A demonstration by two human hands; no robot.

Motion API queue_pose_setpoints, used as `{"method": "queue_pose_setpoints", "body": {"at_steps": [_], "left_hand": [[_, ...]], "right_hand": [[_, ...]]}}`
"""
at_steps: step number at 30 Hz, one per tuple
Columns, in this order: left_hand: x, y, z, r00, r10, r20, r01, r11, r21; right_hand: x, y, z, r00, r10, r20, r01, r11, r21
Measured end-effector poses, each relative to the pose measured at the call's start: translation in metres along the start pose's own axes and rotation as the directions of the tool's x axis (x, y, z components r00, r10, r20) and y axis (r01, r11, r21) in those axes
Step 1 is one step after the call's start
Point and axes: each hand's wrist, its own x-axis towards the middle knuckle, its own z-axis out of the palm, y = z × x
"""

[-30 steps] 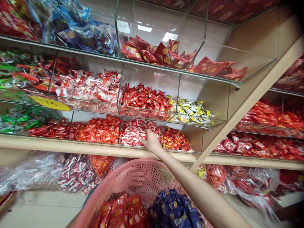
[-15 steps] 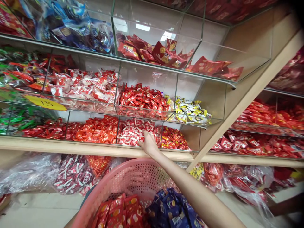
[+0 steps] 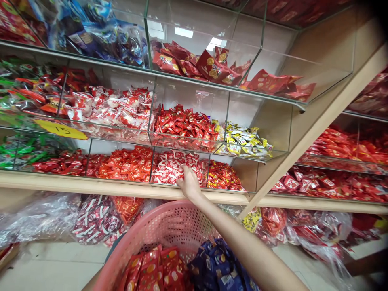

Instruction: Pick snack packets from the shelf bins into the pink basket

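Note:
My right hand [image 3: 190, 184] reaches over the front edge of the lowest shelf, at a bin of small red-and-white wrapped candies [image 3: 168, 167]. Its thumb points left and the other fingertips are hidden or too small to make out against the candies. Below it is a pink perforated basket [image 3: 145, 228], with red packets [image 3: 154, 268] on its left and dark blue packets [image 3: 220, 262] on its right. My left hand is not visible; only a bit of forearm shows beside the basket's lower left.
Clear bins of red candies [image 3: 184, 125], yellow-and-white candies [image 3: 245, 139] and orange-red candies [image 3: 127, 163] surround the reach. A slanting wooden post [image 3: 306, 135] stands at the right. Plastic bags of candy [image 3: 97, 222] lie under the wooden shelf edge [image 3: 115, 186].
The view has shifted slightly, so the shelves sit a little further right. My right hand stays at the same bin, with hardly any change in pose.

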Motion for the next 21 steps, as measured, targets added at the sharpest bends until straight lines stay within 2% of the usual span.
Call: {"method": "queue_pose_setpoints", "body": {"at_steps": [3, 7, 9, 12, 16, 19, 21], "left_hand": [[0.001, 0.001, -0.005, 0.992, -0.052, 0.117, 0.06, 0.996, -0.068], [0.0, 0.002, -0.003, 0.994, -0.068, 0.088, 0.077, 0.992, -0.102], [0.0, 0.0, -0.002, 0.998, -0.025, 0.06, 0.031, 0.995, -0.091], [0.001, -0.001, -0.001, 0.998, 0.033, 0.057, -0.029, 0.996, -0.081], [0.003, 0.001, 0.002, 0.996, 0.009, 0.087, -0.001, 0.996, -0.088], [0.002, -0.003, -0.002, 0.993, 0.089, 0.075, -0.084, 0.994, -0.072], [0.001, -0.008, -0.009, 0.992, 0.105, 0.069, -0.099, 0.991, -0.085]], "right_hand": [[-0.001, 0.001, 0.003, 1.0, -0.01, -0.02, 0.01, 1.0, 0.004], [-0.001, 0.002, 0.003, 1.0, -0.014, -0.02, 0.014, 0.999, 0.033], [-0.001, 0.001, 0.001, 1.0, -0.011, -0.028, 0.013, 0.998, 0.057], [-0.002, -0.001, -0.01, 0.997, -0.037, -0.073, 0.044, 0.994, 0.099], [-0.008, -0.008, -0.038, 0.988, -0.107, -0.108, 0.126, 0.974, 0.186], [-0.024, -0.01, -0.056, 0.977, -0.213, 0.006, 0.201, 0.933, 0.298], [-0.039, -0.007, -0.058, 0.93, -0.314, 0.193, 0.236, 0.91, 0.342]]}}
